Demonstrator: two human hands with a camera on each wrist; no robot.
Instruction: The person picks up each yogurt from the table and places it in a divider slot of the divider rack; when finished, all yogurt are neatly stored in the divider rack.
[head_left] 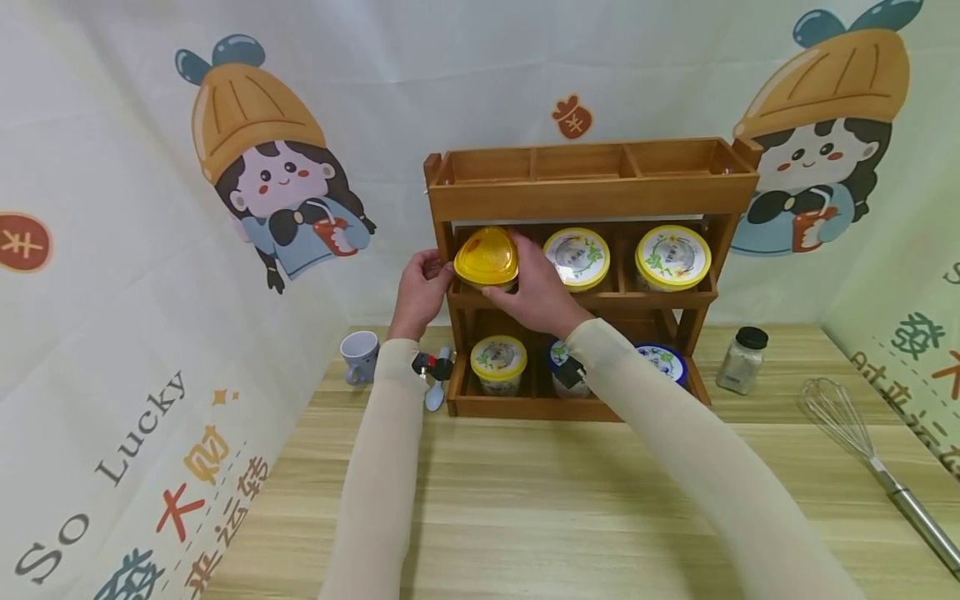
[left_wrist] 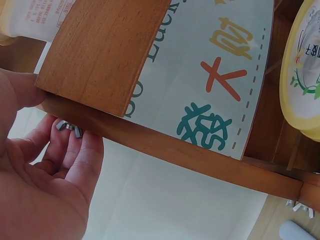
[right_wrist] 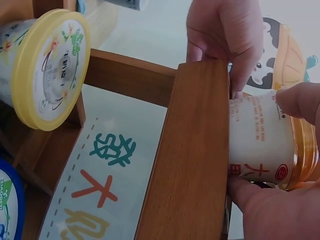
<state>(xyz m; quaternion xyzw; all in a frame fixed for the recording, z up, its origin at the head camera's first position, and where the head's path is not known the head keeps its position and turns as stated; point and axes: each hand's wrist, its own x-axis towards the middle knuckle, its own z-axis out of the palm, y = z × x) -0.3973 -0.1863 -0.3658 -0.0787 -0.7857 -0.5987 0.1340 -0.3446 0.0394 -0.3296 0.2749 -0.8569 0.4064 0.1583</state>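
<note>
On the left of the middle shelf of a wooden rack (head_left: 592,200) stands a white jar (right_wrist: 257,135) with a translucent yellow lid (head_left: 487,256). My right hand (head_left: 536,287) grips this jar, thumb on one side and fingers on the other. My left hand (head_left: 420,292) holds the rack's left edge at that shelf; in the left wrist view its thumb (left_wrist: 22,90) touches the wood and the other fingers reach behind the side rail. Beside the jar sit two round tubs with yellow lids, a middle one (head_left: 576,258) and a right one (head_left: 672,258).
Below, the bottom shelf holds a yellow-lidded tub (head_left: 498,358) and blue-lidded tubs (head_left: 662,362), one partly hidden by my right wrist. A mug (head_left: 360,357) and a spoon (head_left: 435,396) lie left of the rack; a black-capped jar (head_left: 742,360) and a whisk (head_left: 877,467) are right.
</note>
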